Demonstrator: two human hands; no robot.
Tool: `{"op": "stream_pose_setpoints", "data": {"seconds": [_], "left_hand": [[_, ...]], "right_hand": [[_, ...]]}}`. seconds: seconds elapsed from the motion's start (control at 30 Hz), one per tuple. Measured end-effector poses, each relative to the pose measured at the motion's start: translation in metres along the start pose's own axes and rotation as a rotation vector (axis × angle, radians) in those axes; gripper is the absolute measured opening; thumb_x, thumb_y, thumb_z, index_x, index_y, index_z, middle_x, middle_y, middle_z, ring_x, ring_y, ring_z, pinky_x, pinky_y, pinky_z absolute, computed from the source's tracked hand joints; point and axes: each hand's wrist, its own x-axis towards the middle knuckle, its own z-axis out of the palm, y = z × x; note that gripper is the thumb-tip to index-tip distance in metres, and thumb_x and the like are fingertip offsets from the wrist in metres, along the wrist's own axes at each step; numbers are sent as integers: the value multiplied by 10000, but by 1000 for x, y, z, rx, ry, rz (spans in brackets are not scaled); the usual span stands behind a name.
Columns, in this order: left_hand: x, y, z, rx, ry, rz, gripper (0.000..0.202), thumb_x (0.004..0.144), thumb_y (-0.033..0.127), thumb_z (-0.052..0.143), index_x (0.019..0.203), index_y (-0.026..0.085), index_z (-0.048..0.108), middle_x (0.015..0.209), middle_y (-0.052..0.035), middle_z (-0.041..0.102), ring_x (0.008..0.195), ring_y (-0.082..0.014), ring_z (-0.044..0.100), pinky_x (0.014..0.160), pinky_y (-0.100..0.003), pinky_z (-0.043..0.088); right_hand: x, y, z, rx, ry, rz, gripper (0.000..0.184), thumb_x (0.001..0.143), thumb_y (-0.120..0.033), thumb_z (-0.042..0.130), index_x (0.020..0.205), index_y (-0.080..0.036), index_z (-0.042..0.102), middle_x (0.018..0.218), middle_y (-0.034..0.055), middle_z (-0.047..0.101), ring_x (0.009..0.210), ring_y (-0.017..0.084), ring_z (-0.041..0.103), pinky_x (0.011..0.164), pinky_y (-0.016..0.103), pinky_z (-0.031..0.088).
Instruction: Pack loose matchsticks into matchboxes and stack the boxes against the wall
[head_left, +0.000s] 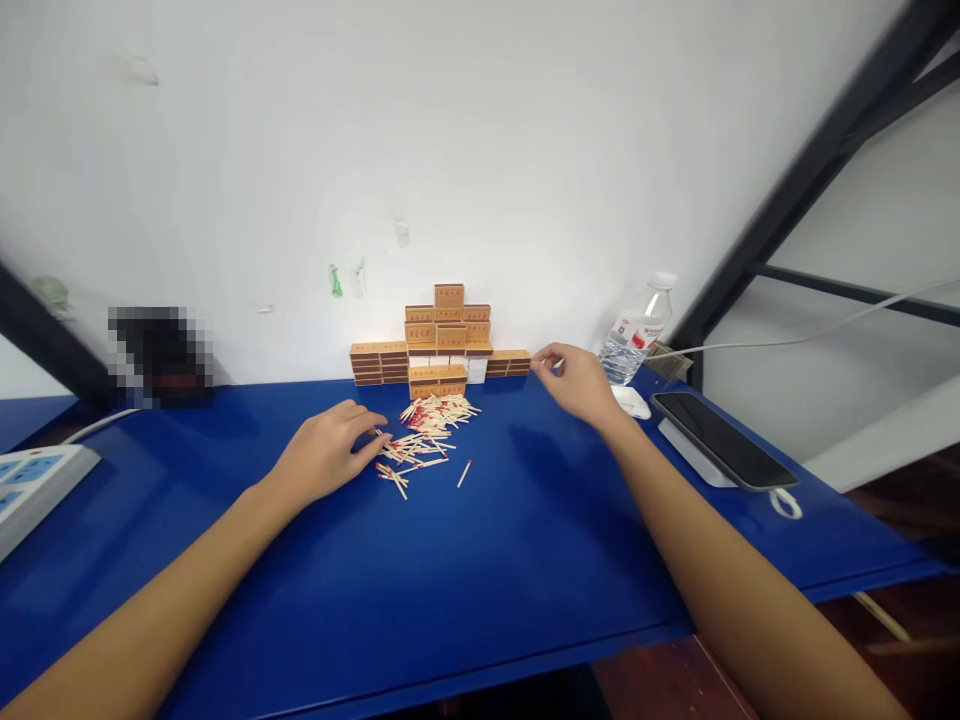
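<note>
My left hand (pixel 330 452) rests on the blue table at the left edge of a heap of loose red-tipped matches (pixel 439 412). Its thumb and index finger close around a match there, partly hidden by the fingers. Behind the heap, a stepped stack of orange-brown matchboxes (pixel 448 314) stands against the wall, with lower rows to the left and right. At the right end of the low right row (pixel 510 362), my right hand (pixel 574 380) pinches a small pale stick that looks like a match. One single match (pixel 465 473) lies apart from the heap.
To the right stand a clear water bottle (pixel 637 330) and a phone (pixel 720 438) on a white block, with a small white object (pixel 631 402) beside them. A white power strip (pixel 41 490) lies at the left edge. A blurred dark object (pixel 161 355) stands at the back left.
</note>
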Motion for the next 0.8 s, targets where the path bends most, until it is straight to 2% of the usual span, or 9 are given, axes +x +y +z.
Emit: {"op": "stream_pose_setpoints", "data": {"seconds": [0.07,0.17,0.3,0.4,0.53,0.67,0.73,0.8], "left_hand": [[0,1,0,33,6,27,296,1027,392,544,1096,200,758,985,-88,770,913,-251,696,763,-389,570],[1,2,-2,58,27,59,289,1032,384,541,1096,205,758,972,-86,774,898,-249,699,748,-385,572],[1,1,-4,70,66,68,283,1031,377,542,1106,208,757,967,-82,782,901,-247,697,759,-387,573],[0,2,-5,72,74,78,281,1030,366,548,1101,192,757,954,-83,781,887,-248,696,752,-390,573],[0,7,-6,70,63,83,270,1031,361,559,1104,188,753,948,-80,778,882,-246,698,732,-381,567],[0,11,-7,62,70,84,264,1035,365,562,1110,189,744,938,-74,775,886,-243,697,733,-374,561],[0,12,-7,58,73,89,261,1038,364,560,1111,189,739,934,-70,774,882,-239,697,733,-370,560],[0,12,-7,59,76,94,258,1037,368,562,1109,190,736,929,-69,774,876,-238,696,724,-366,558]], "right_hand": [[14,12,2,-2,8,145,244,938,-336,619,1011,-159,769,957,91,778,831,208,685,735,293,470],[26,23,11,-15,-12,239,281,945,-320,600,1014,-106,770,928,133,789,771,209,700,686,289,480],[27,23,21,-26,-65,216,318,964,-352,613,1135,-121,750,949,109,800,781,187,713,705,264,490],[19,14,18,-86,-61,175,308,970,-356,610,1153,-145,740,978,108,793,837,210,713,742,288,488],[7,4,-5,-197,-67,98,218,937,-359,642,958,-178,763,927,113,775,889,265,700,789,340,477],[1,20,-45,-359,-89,-82,206,924,-369,649,1003,-209,753,945,81,773,906,263,699,789,350,490],[2,39,-63,-378,-115,-32,282,876,-420,709,1052,-204,751,986,86,774,912,268,706,794,360,509],[3,59,-76,-425,-212,45,385,764,-387,814,1094,-197,757,1029,104,776,957,295,712,828,382,525]]}}
